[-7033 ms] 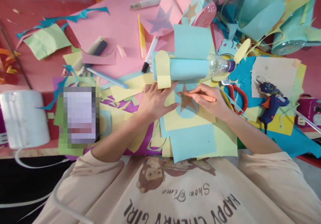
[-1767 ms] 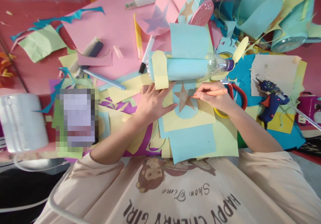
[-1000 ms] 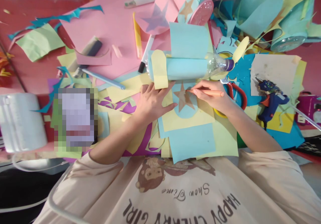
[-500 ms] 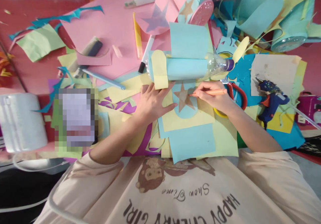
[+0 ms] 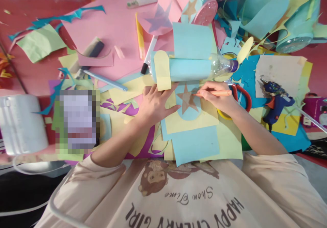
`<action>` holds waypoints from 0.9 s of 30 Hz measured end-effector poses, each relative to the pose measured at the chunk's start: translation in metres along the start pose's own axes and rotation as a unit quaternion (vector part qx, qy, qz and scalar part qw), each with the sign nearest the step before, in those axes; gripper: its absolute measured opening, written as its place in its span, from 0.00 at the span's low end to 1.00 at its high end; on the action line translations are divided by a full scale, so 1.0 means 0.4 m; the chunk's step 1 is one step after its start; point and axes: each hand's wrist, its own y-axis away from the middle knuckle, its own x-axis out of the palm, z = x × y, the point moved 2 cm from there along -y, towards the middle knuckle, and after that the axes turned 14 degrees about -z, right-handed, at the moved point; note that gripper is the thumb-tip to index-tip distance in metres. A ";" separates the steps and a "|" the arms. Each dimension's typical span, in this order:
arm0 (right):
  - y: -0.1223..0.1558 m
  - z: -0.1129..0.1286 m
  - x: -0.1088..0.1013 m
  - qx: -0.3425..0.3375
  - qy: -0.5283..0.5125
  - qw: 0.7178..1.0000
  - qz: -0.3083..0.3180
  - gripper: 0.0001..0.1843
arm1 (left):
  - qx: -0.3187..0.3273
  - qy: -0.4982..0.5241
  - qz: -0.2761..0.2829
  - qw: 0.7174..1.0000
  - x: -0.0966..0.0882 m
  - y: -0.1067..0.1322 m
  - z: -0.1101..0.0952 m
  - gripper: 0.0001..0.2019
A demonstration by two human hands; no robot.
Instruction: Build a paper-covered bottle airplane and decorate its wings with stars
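R hand [image 5: 217, 98] pinches orange pencil [image 5: 216, 93], tip at brown star [image 5: 187, 100] edge. L hand [image 5: 155, 103] open, flat, holding nothing, pressing yellow paper [image 5: 190, 122] beside star.

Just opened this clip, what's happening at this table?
A person works at a table cluttered with coloured paper. The right hand holds an orange pencil with its tip at the edge of a tan paper star, which lies on a light blue cutout over a yellow sheet. The left hand lies flat, pressing the papers down beside the star. A paper-wrapped plastic bottle lies just beyond; red-handled scissors and a glue gun lie to the right.
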 end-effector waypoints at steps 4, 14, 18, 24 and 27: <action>0.001 -0.001 0.003 -0.009 0.001 1.000 0.002 0.12 | 0.006 0.000 -0.004 1.000 0.003 0.001 0.004 0.33; 0.001 -0.002 0.001 -0.014 0.002 1.000 -0.004 0.13 | 0.010 -0.005 -0.009 1.000 0.005 0.003 0.005 0.32; 0.000 0.003 0.000 -0.004 -0.003 1.000 -0.003 0.11 | 0.013 -0.004 -0.007 1.000 0.004 0.001 0.003 0.32; -0.001 0.005 0.003 0.039 -0.007 0.999 0.011 0.12 | 0.010 -0.002 -0.002 1.000 0.004 0.001 0.004 0.32; 0.001 0.002 0.002 0.035 -0.008 0.999 0.003 0.12 | 0.006 0.000 0.000 1.000 0.003 0.001 0.004 0.33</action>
